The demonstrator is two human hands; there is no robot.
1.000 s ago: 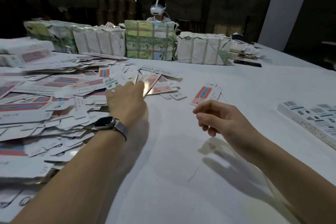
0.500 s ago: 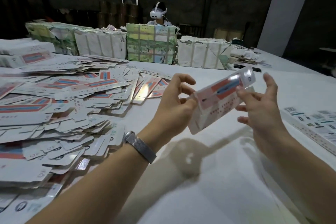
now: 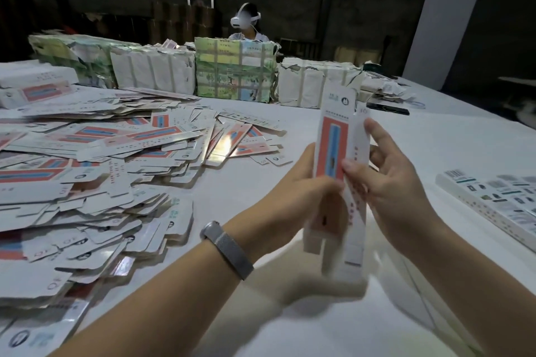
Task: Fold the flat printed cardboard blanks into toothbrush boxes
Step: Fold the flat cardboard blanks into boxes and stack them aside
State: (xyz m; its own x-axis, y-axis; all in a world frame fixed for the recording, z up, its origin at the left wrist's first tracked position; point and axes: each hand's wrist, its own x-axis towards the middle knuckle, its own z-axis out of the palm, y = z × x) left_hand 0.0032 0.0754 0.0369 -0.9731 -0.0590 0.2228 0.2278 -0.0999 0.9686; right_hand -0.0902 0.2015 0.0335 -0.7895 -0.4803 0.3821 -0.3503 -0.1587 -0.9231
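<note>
I hold one flat printed blank upright above the white table; it is white with a red panel and a blue stripe, and its lower end is blurred. My left hand grips its left edge near the middle, a watch on that wrist. My right hand pinches the right edge, thumb on the front and fingers spread behind. A big loose heap of the same flat blanks covers the table's left side.
Wrapped bundles stand in a row across the far side, with a seated person in a white headset behind them. A row of folded white boxes lies at the right edge. A dark object sits far right.
My left hand picked a blank from the heap and brought it to the right hand. The blank has turned from slanted to nearly upright, now held by both hands.
</note>
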